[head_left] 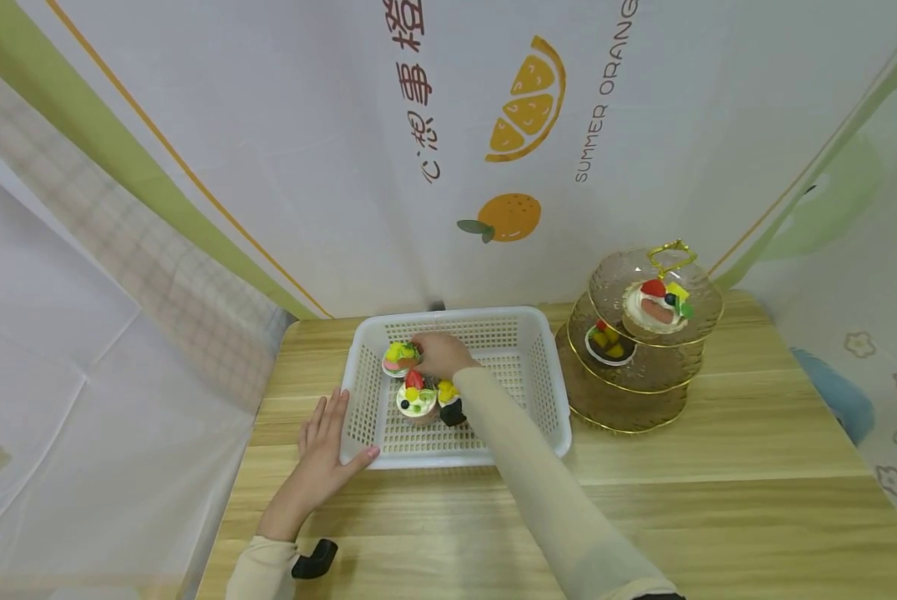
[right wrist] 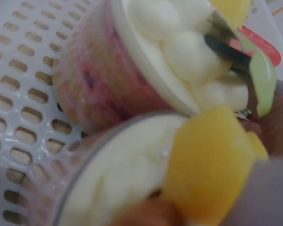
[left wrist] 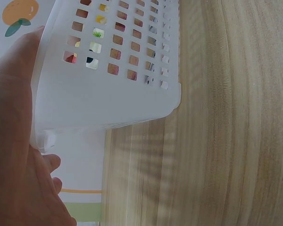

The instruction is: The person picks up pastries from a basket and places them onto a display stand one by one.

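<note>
A white plastic basket [head_left: 456, 460] stands on the table with several toy dessert cups in it. My left hand [head_left: 324, 450] rests at its front-left corner, thumb over the front rim and straight fingers along the left side. In the left wrist view the hand [left wrist: 14, 141] lies against the rim. My right hand [head_left: 443, 356] reaches inside, its curled fingers at the edge of a fruit-topped dessert cup [head_left: 399, 358]; its fingertips are partly hidden. Nearer me sit a strawberry-topped cup [head_left: 416, 403] and a yellow-topped cup [head_left: 450, 400], partly behind my sleeve.
Right of the basket stands a tiered stand [head_left: 628, 408] with gold rims and a gold handle [head_left: 672, 257]. A cream dessert [head_left: 654, 307] is on its top tier, a dark fruit cup [head_left: 609, 344] below. A printed curtain [head_left: 306, 167] hangs behind the wooden table [head_left: 756, 500].
</note>
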`<state>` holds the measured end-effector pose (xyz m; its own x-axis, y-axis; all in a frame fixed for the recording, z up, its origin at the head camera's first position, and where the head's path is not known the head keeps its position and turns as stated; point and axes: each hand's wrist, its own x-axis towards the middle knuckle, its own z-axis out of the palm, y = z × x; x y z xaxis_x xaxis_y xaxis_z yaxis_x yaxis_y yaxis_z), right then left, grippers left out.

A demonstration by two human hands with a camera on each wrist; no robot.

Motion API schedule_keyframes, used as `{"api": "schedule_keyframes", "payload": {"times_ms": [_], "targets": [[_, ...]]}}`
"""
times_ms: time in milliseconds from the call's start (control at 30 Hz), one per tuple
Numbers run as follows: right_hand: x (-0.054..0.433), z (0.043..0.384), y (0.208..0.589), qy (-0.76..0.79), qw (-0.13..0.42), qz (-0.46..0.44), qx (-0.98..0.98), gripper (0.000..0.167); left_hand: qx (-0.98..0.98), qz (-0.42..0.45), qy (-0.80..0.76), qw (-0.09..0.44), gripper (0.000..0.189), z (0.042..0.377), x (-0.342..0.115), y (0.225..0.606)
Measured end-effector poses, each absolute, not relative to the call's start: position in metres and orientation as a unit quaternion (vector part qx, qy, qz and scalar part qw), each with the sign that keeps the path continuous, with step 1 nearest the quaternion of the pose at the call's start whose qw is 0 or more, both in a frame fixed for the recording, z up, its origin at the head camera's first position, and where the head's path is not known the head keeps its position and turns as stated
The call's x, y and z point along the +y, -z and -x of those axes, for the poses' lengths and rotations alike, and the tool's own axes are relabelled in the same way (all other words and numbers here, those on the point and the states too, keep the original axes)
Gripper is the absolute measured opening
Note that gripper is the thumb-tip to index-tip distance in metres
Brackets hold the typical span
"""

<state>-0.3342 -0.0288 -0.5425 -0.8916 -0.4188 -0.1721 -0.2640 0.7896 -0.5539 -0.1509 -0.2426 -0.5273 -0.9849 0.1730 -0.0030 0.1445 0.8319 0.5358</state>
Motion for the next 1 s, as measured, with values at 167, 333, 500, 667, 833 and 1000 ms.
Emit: {"api": "schedule_keyframes", "payload": {"times_ms": [167,333,500,667,833,1000], "targets": [[-0.033,0.331,0.538,0.233,0.122,0.192,0.945,0.057,0.958,-0.084,-0.275,0.023,0.102,0.151,-0.242,0.528],[-0.035,0.331,0.537,0.22,0.111,0.192,0.95,0.055,0.959,-0.084,-0.272,0.022,0.102,0.151,-0.242,0.528],[-0.035,0.334,0.541,0.224,0.097,0.198,0.949,0.053,0.96,-0.083,-0.267,0.017,0.102,0.15,-0.243,0.528],[-0.029,0.337,0.542,0.257,0.095,0.195,0.942,0.059,0.96,-0.084,-0.268,0.02,0.103,0.149,-0.241,0.527],[-0.022,0.342,0.535,0.306,0.08,0.206,0.926,0.048,0.959,-0.085,-0.269,0.02,0.103,0.15,-0.241,0.527],[-0.014,0.345,0.515,0.336,0.053,0.221,0.914,0.047,0.957,-0.087,-0.276,0.02,0.104,0.15,-0.243,0.527]]}}
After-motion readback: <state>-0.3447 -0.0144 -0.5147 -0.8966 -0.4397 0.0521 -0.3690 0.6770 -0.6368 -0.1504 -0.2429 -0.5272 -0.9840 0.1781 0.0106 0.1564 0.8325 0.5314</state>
